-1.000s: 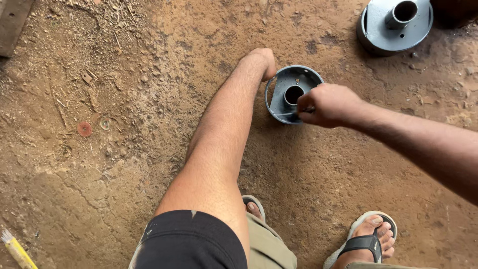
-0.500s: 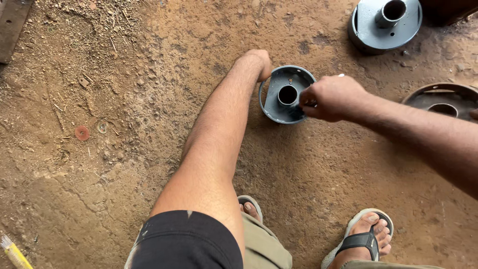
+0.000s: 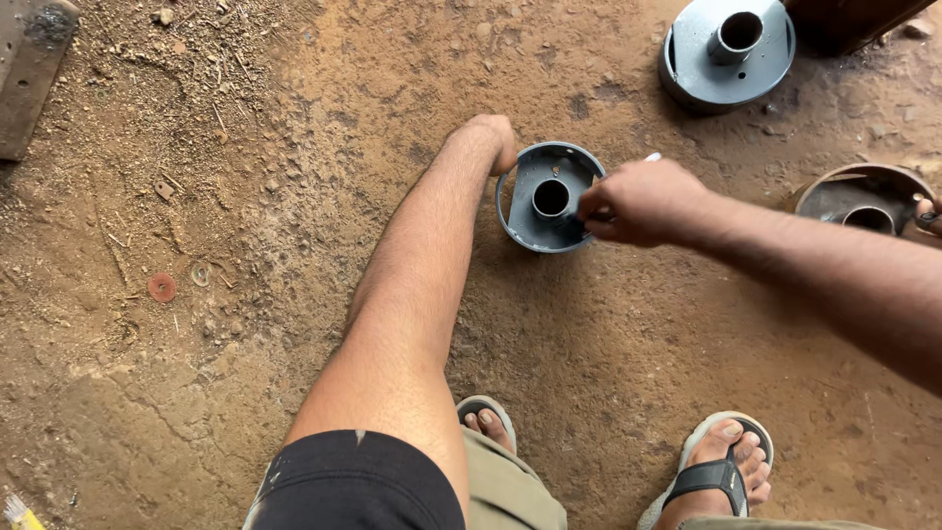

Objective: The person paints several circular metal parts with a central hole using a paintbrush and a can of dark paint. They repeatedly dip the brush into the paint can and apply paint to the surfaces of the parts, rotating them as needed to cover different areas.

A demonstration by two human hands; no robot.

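Observation:
A grey round metal part with a raised rim and a short central tube lies on the dirt floor. My left hand is curled against its far left rim, with the arm stretched out from below. My right hand reaches in from the right and hovers over the part's right side. Its fingers are closed on a small white stick-like thing whose end shows above the knuckles. The fingertips touch the part's inner face next to the tube.
A second grey round part with a tube lies at the top right. A rusty one sits at the right edge. A metal slab is at the top left, a red washer is on the dirt, and my sandalled feet are at the bottom.
The view has shifted, bringing the rusty part into sight at the right. My right hand has crept slightly inward over the grey part. The left hand stays at the rim.

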